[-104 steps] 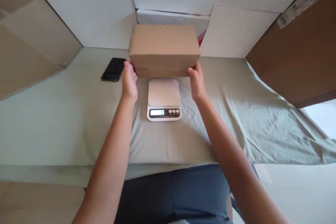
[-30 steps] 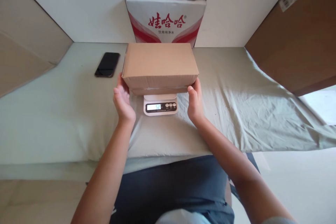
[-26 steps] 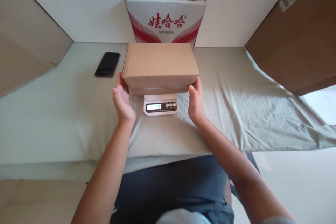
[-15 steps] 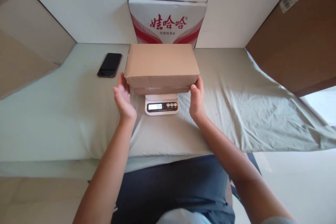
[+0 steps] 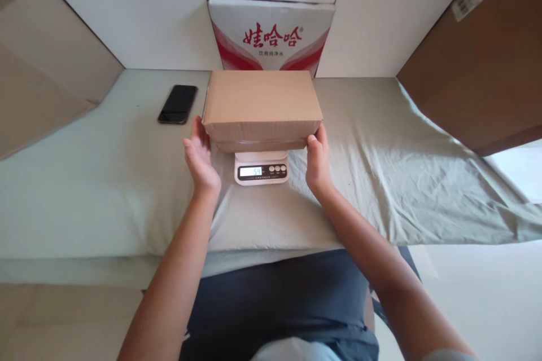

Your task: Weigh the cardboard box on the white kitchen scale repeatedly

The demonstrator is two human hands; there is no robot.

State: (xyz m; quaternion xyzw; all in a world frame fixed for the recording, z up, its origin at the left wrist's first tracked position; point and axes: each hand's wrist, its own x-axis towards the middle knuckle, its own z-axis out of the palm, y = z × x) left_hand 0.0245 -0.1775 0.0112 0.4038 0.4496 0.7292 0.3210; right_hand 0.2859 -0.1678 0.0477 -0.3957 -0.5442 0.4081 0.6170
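Head view: camera worn on the person's head, above and just behind the near edge of the cloth-covered bench (image 5: 105,180); facing forward and steeply down. Range: close, the left hand (image 5: 202,161) and right hand (image 5: 317,161) near mid-frame, forearms entering from below. Coverage: near edge crossing the lower frame, far edge against a white backdrop (image 5: 372,28) above; the person's lap (image 5: 271,304) at bottom centre.

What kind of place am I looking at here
Probably a makeshift indoor work corner: a brown box sits on a white digital scale on a cloth-covered surface, with a red-lettered carton behind.
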